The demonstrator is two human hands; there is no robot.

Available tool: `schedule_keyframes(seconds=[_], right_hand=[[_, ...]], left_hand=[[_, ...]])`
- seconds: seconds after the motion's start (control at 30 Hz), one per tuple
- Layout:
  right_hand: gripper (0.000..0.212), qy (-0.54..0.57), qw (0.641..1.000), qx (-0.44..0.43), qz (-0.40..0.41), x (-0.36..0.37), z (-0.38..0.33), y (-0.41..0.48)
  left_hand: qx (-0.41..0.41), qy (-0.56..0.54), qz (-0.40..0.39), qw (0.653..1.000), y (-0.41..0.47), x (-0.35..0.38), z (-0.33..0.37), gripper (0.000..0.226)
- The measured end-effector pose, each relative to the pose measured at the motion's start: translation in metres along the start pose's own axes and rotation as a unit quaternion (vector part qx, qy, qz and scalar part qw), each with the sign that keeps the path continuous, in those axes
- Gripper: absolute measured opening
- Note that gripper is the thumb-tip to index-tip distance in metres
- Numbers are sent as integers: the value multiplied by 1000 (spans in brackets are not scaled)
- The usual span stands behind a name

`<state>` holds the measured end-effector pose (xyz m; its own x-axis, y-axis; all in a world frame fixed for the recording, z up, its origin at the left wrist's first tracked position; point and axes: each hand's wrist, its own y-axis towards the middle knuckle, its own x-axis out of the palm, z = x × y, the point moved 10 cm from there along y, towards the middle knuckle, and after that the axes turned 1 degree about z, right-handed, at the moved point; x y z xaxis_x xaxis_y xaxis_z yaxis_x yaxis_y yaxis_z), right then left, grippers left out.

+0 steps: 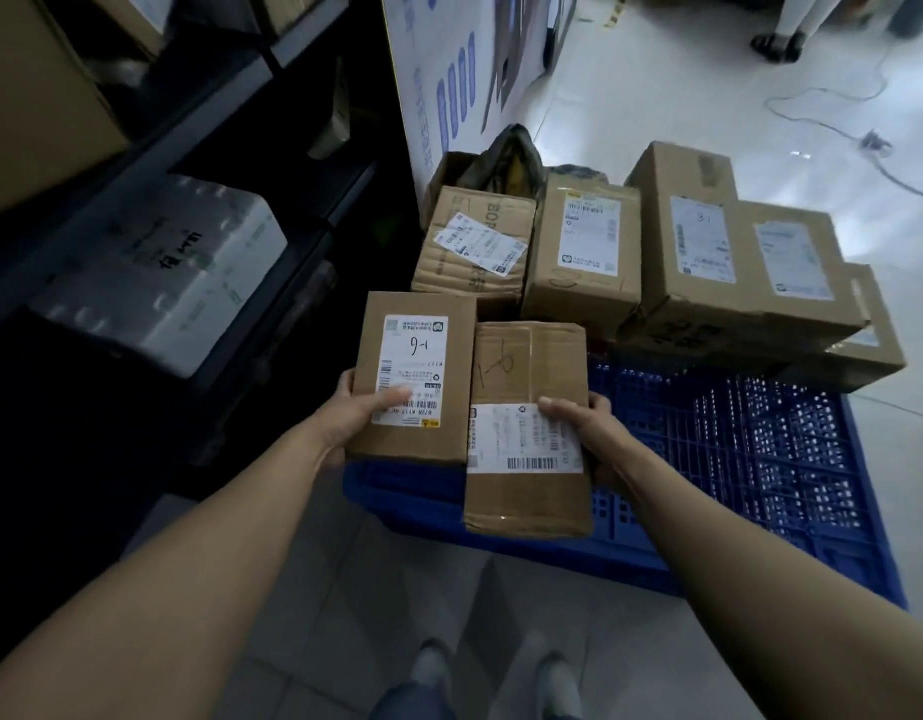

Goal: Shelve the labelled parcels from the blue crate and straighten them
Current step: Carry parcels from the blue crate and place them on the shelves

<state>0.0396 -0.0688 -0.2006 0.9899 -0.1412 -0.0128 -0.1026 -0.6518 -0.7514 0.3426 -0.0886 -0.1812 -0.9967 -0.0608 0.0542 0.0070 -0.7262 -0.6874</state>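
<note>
Head view puts me early to midway through the job, by my reading. Two parcels are lifted and neither is on the shelf yet. More brown parcels [584, 241] are bunched at the far end of the blue crate [760, 459]. I count at least five there, but I cannot tell whether they sit inside its far end or on the floor just beyond it. The near part of the crate shows bare mesh. The dark shelf rack [189, 142] stands to my left, with a white wrapped pack [179, 272] on a lower level and a large cardboard box above it. I cannot see from here whether any crate parcel is already up there. So carrying, placing and all the straightening look to be ahead of me.

The left hand [355, 413] grips the left parcel [418, 366] at its near left corner. Its thumb lies flat across the white label, and the fingers curl round the edge and go out of sight beneath. The right hand [584, 418] grips the right parcel [527, 366] by its right edge, thumb on the label and fingers wrapped behind. Both hands are clamped on their loads, one parcel each. The two parcels are held side by side over the crate's near left corner, their long edges touching or very nearly so. Each carries a handwritten "1-6", which I take as the shelf slot to aim for.
</note>
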Motion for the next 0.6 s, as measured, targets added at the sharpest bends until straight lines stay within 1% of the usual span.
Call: schedule_keyframes(seconds=[0.1,0.17,0.27,0.37,0.5,0.6], right_hand=[[92,-47,998,-40,-14,14,-50,-42],[98,-70,995,-65,-34,28,-87,-74],[99,-36,991,-92,-91,57,-138,-123],[94,-30,979,-128,-159,93,-181,-172],[84,-64,956,-176,-228,142,-218,-231],[81,-106,928,-196,-297,188,-227,-281]], left_hand=[[24,-17,3,1000,-47,-15,40,97],[55,-40,8,998,-83,-27,75,95],[121,-73,36,989,-144,-52,131,92],[177,-105,76,976,-212,-78,170,80],[232,-133,155,951,-305,-113,184,73],[261,-159,222,926,-384,-137,168,75]])
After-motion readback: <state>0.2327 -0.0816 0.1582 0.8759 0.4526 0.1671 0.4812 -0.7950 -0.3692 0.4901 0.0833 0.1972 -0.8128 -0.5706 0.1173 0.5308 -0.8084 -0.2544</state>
